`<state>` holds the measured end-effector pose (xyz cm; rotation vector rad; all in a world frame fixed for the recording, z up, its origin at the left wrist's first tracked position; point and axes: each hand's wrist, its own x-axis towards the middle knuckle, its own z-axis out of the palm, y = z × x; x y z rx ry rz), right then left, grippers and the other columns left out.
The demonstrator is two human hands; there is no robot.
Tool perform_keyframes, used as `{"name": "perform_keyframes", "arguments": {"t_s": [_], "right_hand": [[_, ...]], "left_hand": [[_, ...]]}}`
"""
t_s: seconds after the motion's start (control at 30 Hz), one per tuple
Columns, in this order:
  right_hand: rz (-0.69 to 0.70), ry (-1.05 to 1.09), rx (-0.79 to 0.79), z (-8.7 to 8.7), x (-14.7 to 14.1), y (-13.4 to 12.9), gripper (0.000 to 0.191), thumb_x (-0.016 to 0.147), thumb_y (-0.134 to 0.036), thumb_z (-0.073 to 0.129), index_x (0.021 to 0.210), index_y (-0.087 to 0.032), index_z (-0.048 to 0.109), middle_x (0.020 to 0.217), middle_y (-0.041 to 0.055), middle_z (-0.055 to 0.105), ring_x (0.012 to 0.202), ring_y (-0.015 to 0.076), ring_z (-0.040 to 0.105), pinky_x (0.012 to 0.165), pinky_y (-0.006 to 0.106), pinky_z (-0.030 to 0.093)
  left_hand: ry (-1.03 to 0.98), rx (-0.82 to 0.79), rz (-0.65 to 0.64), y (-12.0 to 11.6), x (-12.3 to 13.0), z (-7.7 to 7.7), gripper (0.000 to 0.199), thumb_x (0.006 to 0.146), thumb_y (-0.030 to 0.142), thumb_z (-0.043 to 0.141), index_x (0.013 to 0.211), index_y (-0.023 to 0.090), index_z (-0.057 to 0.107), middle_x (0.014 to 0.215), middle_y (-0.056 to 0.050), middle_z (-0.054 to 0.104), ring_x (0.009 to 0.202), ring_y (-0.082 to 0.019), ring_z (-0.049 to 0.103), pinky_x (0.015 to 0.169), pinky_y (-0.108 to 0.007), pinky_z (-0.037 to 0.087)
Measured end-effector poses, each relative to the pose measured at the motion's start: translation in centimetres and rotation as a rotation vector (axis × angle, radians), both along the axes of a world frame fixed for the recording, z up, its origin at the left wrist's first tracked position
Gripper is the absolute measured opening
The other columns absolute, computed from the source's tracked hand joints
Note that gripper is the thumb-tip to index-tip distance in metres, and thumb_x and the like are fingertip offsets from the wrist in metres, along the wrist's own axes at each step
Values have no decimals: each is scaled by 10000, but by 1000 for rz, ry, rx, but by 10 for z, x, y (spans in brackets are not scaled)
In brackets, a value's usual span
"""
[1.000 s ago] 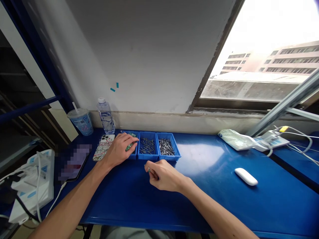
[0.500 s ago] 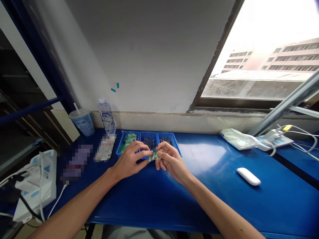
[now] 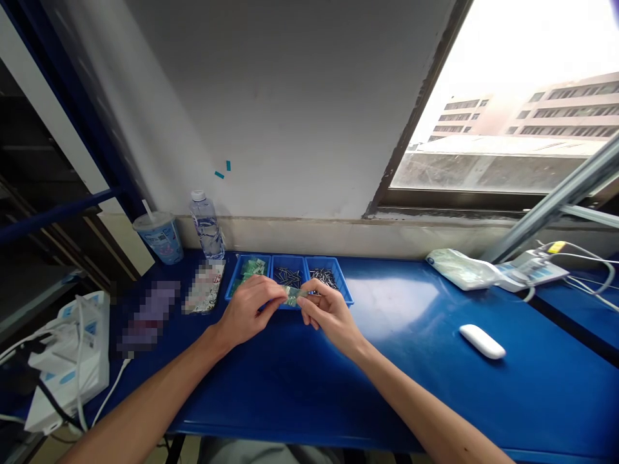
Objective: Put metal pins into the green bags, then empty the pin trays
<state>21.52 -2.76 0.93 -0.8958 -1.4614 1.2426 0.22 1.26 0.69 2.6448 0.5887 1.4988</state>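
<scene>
A small clear plastic bag with a greenish tint (image 3: 293,296) is stretched between my hands, just in front of the blue bins. My left hand (image 3: 251,308) pinches its left end between thumb and fingers. At the other end, the thumb and forefinger of my right hand (image 3: 333,316) grip it. What the bag contains is too small to make out. Green-tinted packets (image 3: 254,266) fill the left blue bin (image 3: 229,290), partly behind my left hand. Dark screws (image 3: 288,278) lie in the middle bin, and more screws (image 3: 325,277) in the right bin (image 3: 349,297).
On the blue table (image 3: 387,386), a water bottle (image 3: 207,225) and a lidded cup (image 3: 159,237) stand back left. Power strips (image 3: 72,361) with cables sit at far left. A white rounded case (image 3: 482,341) and a plastic pouch (image 3: 461,269) lie to the right.
The bag has been pulled flatter between my hands and shifted slightly up toward the bins. My left fingers have closed together more, and more of the middle and right bins shows.
</scene>
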Motion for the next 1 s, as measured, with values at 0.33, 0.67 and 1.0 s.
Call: {"name": "perform_keyframes", "arguments": {"t_s": [0.33,0.67,1.0], "right_hand": [[-83,96,52,-7,0,3,320,927,-460,752,938,-238,522,657,-93,577,383,79,528,408,214,345],[-83,55,29,-4,0,3,260,895,-443,772,916,-205,670,632,-48,564,501,103,527,472,242,367],[-133,90,70,-8,1,4,364,894,-471,803,850,-231,534,641,-64,586,464,110,575,460,242,355]], "left_hand": [[89,-45,8,1,0,2,343,993,36,538,1240,229,675,1079,-55,774,1099,-221,672,973,-405,572],[26,16,107,1,-1,4,80,1016,231,654,1032,233,732,943,-52,691,953,-212,622,855,-373,565],[24,-151,29,-1,0,0,163,1055,131,531,1117,221,652,1038,-66,713,1054,-203,680,894,-358,576]]}}
